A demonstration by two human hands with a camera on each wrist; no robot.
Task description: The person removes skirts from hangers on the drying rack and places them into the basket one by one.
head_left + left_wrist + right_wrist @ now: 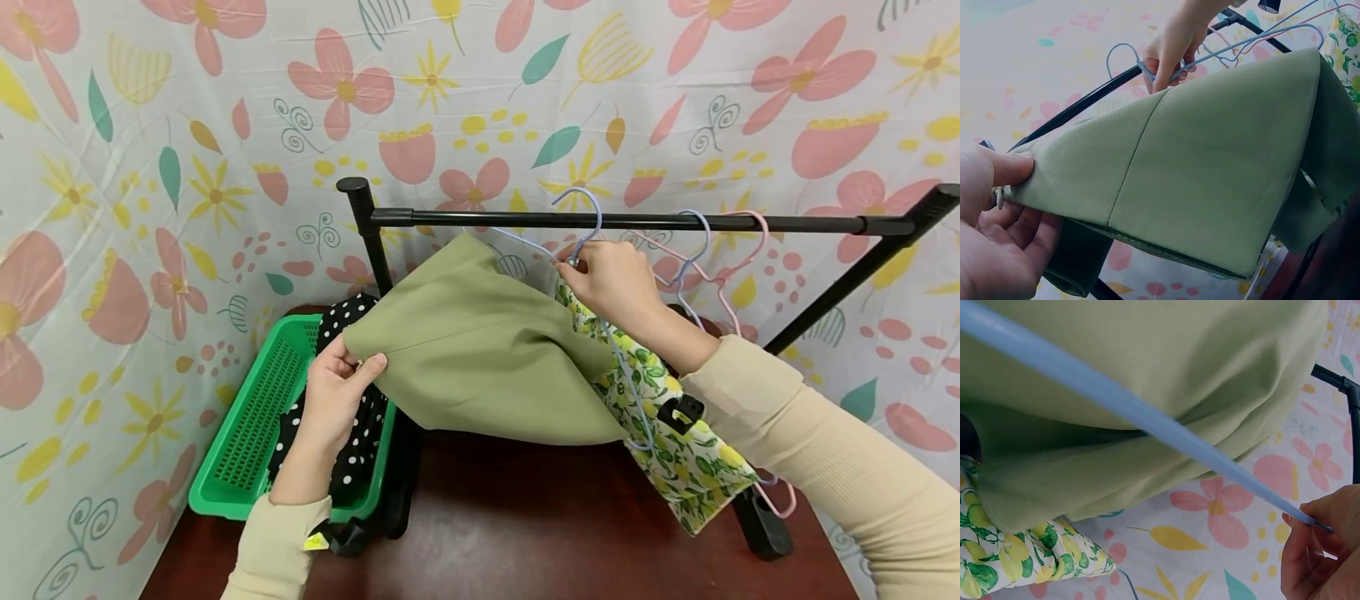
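Note:
My left hand (336,392) pinches the edge of a plain green skirt (480,358) between thumb and fingers. A small zipper pull (1000,199) shows beside that thumb in the left wrist view. The skirt spreads sideways between my hands, its wide far end drooping to the right. At the rod, my right hand (617,279) grips a blue hanger (633,392) just under its hook. In the right wrist view, the hanger's long arm crosses in front of the skirt. How far the hanger reaches into the skirt is hidden.
A black rod (487,219) spans the back, carrying another blue hanger (697,242) and a pink hanger (750,250). Lemon-print cloth (675,450) hangs below my right arm. At left, a green basket (217,500) holds black polka-dot cloth (360,450). Below is a dark tabletop (510,525).

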